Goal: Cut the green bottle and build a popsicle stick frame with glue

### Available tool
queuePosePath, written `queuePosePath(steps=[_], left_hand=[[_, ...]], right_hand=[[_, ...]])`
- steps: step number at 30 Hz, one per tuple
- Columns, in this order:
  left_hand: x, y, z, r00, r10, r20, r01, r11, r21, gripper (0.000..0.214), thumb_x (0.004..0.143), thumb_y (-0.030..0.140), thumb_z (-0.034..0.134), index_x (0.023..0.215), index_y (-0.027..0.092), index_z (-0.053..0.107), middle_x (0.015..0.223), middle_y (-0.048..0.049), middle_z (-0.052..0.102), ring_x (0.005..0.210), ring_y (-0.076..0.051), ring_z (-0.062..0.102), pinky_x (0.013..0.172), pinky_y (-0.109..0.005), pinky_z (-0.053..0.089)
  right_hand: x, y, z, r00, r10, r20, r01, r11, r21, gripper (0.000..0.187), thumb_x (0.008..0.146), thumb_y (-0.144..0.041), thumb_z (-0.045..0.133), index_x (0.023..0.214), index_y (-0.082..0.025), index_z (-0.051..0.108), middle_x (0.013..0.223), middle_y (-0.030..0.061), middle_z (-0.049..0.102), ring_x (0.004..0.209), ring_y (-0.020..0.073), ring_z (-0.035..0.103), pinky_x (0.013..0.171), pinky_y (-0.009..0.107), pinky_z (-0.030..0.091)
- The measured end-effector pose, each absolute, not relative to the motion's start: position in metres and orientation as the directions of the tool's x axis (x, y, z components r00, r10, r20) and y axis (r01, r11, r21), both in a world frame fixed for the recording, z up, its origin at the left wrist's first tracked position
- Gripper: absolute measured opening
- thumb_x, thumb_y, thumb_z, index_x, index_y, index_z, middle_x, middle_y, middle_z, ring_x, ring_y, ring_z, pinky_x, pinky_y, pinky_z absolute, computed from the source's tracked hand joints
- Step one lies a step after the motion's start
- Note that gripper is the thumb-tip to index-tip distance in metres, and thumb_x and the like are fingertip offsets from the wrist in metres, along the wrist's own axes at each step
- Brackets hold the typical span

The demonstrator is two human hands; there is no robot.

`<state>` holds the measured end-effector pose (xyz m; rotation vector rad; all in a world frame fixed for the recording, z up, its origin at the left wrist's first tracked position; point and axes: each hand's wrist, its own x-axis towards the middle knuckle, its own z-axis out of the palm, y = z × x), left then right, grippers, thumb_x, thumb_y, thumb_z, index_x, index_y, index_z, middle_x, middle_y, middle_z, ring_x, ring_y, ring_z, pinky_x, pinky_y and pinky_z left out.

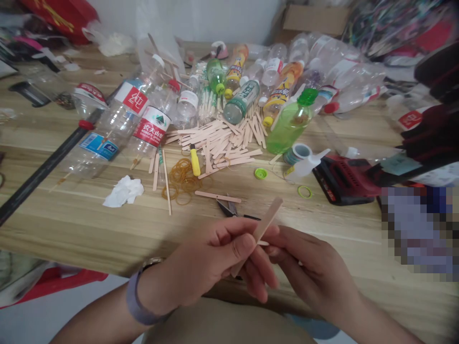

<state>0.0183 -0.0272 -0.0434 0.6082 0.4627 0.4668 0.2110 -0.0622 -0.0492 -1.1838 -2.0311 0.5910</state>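
Left hand (215,253) is being held closest to the camera, a flat wooden stick (268,219) being pinched near its middle between thumb and fingers, lower fingers loosely spread. Its long axis is slanting up and rightward, away from the body. Right hand (315,267) is being held just beside, to the stick's right, a thin pale piece (263,243) seemingly being gripped in its bunched fingertips; stick contact can't be told, tbh.
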Motion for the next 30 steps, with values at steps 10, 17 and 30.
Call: queuePosePath(steps=[10,17,30], left_hand=[[0.013,-0.042,-0.035,0.535,0.822,-0.194,0.205,0.097,0.974,0.028,0.101,0.033,0.046,0.117,0.025,0.067,0.080,0.0022,0.066,0.068,-0.010,0.059,0.062,-0.020,0.045],[0.015,-0.043,-0.033,0.537,0.834,-0.126,0.264,-0.024,0.964,0.029,0.100,0.029,0.045,0.111,0.023,0.071,0.076,0.0025,0.065,0.064,-0.009,0.055,0.060,-0.019,0.043],[0.024,-0.040,-0.036,0.547,0.770,-0.329,0.099,0.330,0.939,0.039,0.097,0.047,0.047,0.090,0.016,0.070,0.070,0.0000,0.063,0.054,-0.008,0.052,0.049,-0.019,0.038]], right_hand=[[0.208,-0.067,-0.052,-0.296,0.874,0.385,0.618,0.482,-0.621,0.017,0.098,-0.016,0.045,0.094,-0.023,0.059,0.069,-0.0029,0.061,0.059,0.0103,0.059,0.053,0.019,0.044],[0.206,-0.070,-0.053,-0.304,0.850,0.431,0.657,0.514,-0.551,0.018,0.098,-0.013,0.042,0.093,-0.022,0.056,0.068,-0.0022,0.059,0.059,0.0104,0.058,0.053,0.020,0.044],[0.208,-0.072,-0.051,-0.405,0.707,0.580,0.794,0.587,-0.162,0.015,0.098,-0.011,0.048,0.108,-0.014,0.059,0.076,0.0037,0.070,0.056,0.0135,0.057,0.052,0.026,0.046]])
